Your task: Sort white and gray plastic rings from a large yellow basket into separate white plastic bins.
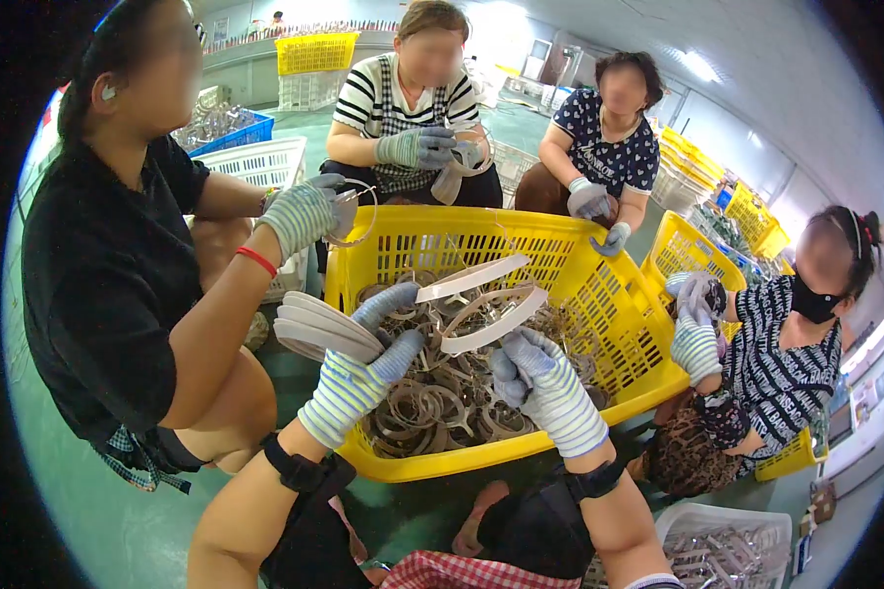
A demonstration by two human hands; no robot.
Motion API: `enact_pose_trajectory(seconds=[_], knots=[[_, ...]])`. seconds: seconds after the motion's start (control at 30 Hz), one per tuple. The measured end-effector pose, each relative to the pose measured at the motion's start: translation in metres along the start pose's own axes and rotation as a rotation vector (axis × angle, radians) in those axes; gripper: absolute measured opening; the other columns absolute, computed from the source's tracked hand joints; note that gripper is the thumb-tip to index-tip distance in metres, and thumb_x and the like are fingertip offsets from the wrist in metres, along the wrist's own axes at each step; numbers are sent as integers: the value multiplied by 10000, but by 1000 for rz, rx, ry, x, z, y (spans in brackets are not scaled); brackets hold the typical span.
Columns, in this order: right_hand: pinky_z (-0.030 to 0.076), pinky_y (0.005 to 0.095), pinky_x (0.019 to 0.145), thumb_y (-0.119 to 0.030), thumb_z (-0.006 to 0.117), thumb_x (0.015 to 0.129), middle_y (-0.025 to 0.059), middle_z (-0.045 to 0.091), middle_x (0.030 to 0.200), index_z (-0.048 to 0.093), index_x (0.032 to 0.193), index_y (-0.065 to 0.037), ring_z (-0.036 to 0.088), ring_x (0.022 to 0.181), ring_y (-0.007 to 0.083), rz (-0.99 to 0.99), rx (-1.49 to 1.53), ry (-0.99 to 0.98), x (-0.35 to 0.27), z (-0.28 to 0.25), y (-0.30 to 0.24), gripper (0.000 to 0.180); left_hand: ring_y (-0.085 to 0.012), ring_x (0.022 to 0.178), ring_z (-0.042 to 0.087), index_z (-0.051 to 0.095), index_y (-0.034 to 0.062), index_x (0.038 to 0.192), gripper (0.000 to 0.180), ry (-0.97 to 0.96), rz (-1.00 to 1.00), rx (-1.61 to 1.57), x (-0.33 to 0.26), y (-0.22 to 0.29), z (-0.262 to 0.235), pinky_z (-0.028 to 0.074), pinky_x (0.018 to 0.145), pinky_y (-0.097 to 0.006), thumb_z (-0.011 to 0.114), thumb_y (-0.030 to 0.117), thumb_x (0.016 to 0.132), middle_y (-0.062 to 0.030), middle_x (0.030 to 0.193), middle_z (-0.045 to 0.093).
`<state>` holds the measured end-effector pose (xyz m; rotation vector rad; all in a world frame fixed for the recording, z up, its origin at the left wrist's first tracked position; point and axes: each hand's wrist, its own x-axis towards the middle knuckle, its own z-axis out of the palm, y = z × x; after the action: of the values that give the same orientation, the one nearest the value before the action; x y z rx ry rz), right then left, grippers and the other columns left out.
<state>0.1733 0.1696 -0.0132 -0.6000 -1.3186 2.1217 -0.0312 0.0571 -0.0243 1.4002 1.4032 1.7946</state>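
My left hand [361, 378], in a striped glove with grey fingers, is closed round a stack of pale curved bands [326, 329]. Its fingertips reach toward two more pale band-shaped pieces over the yellow basket. The nearer ring-shaped piece [496, 322] has a wide pale strip and a thin frame. My right hand [545, 383], gloved alike, pinches at this piece's near end. Just beyond it, the other pale band [473, 278] is held up at a tilt; what supports it is partly hidden. Below both hands, many tangled metallic-looking rings [442, 417] fill the basket's bottom.
The large yellow slotted basket [506, 461] stands between me and several seated co-workers in gloves. A co-worker's gloved hand [300, 216] at left holds a ring. A white basket of parts [727, 550] sits at lower right. More yellow crates [697, 250] stand behind at right.
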Motion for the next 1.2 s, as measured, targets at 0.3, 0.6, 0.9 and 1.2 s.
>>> enact_pose_trajectory(seconds=[0.3, 0.6, 0.9, 1.2], knots=[[328, 208, 420, -276, 664, 861, -16, 555, 671, 604, 930, -97, 451, 480, 64, -42, -55, 41, 1, -7, 4, 201, -56, 663, 459, 575, 58, 1150, 332, 9, -66, -13, -2, 7, 4, 429, 635, -210, 642, 107, 829, -33, 1037, 612], [375, 237, 489, -337, 711, 804, -3, 529, 694, 555, 869, -92, 477, 540, 97, -165, 3, -37, 6, -10, 10, 298, -109, 869, 580, 629, 40, 1059, 196, -359, -29, 73, -17, -12, 13, 481, 761, -281, 597, 99, 875, -49, 999, 645], [460, 339, 914, -339, 670, 834, 63, 612, 1132, 577, 1186, -56, 588, 998, 166, -104, -268, -101, -11, 28, 13, 460, -203, 883, 579, 592, 61, 987, 114, -863, 119, 187, -30, -24, 19, 474, 787, -312, 588, 46, 875, -67, 931, 608], [485, 323, 834, -253, 690, 804, 89, 649, 912, 604, 1031, -28, 616, 866, 188, -243, 92, -4, 8, 4, 25, 330, -147, 786, 596, 625, 41, 1062, 202, -150, 91, -67, -14, -2, 26, 481, 693, -274, 532, 46, 883, -83, 902, 635]])
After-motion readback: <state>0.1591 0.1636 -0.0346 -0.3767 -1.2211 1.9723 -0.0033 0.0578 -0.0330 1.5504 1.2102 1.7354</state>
